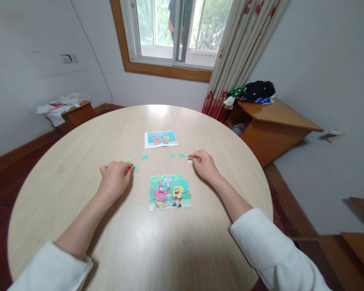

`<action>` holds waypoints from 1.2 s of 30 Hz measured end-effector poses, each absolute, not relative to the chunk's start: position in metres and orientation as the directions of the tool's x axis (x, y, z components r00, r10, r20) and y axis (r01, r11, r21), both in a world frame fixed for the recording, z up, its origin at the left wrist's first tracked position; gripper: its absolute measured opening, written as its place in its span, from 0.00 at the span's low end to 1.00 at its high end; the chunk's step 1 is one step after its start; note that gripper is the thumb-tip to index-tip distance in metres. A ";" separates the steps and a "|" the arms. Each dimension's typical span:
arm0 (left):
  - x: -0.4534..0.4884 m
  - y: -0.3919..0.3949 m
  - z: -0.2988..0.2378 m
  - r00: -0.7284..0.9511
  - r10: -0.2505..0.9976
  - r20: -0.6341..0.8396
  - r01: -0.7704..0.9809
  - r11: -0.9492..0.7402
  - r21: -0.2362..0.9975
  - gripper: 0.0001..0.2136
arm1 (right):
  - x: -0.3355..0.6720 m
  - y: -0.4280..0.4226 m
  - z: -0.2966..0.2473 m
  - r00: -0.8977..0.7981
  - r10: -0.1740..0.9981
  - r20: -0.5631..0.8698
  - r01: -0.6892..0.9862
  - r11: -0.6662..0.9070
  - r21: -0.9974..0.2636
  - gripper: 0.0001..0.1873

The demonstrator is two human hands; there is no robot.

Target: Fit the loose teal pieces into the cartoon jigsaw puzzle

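Observation:
A mostly assembled cartoon jigsaw puzzle (pixel 170 192) lies on the round wooden table (pixel 139 242), between my two hands. My left hand (pixel 115 178) rests to its upper left, fingers curled, the fingertips pinching a teal puzzle piece (pixel 136 168). My right hand (pixel 204 163) rests to the puzzle's upper right, fingers pinched on a pale piece (pixel 190 161). Loose teal pieces lie beyond the puzzle: one (pixel 144 157), another (pixel 172 154) and a third (pixel 182 155). A printed reference picture (pixel 160 138) lies farther back.
A wooden desk (pixel 276 121) with piled clothes (pixel 255 91) stands at the right, beside a curtain (pixel 239 48). A low cabinet (pixel 75 113) with papers stands at the left wall. A window (pixel 176 28) is behind the table.

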State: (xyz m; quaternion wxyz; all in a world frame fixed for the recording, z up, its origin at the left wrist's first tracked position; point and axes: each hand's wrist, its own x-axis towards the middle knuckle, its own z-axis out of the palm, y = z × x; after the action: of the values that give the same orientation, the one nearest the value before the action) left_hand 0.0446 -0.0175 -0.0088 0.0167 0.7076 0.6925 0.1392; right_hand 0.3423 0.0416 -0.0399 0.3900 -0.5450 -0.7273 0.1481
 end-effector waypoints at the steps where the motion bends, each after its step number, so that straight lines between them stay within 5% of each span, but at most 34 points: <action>1: 0.045 -0.017 -0.010 0.002 0.985 0.171 0.976 -0.039 0.212 0.15 | 0.342 0.042 -0.040 -0.103 0.911 0.399 0.682 0.357 -0.639 0.14; 21: 0.044 -0.017 -0.017 0.098 0.975 0.201 0.961 -0.145 0.234 0.14 | 0.352 0.044 -0.035 -0.072 0.941 0.332 0.775 0.262 -0.575 0.16; 36: 0.048 -0.019 -0.016 0.098 0.977 0.190 0.963 -0.141 0.228 0.17 | 0.335 0.028 -0.023 -0.357 0.925 0.126 0.823 0.376 -0.426 0.20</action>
State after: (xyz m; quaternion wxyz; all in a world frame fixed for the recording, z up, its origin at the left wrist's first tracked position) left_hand 0.0484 -0.0185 -0.0161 0.0229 0.7406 0.6550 0.1483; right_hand 0.3349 0.0276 -0.0228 0.1749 -0.5391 -0.8108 0.1462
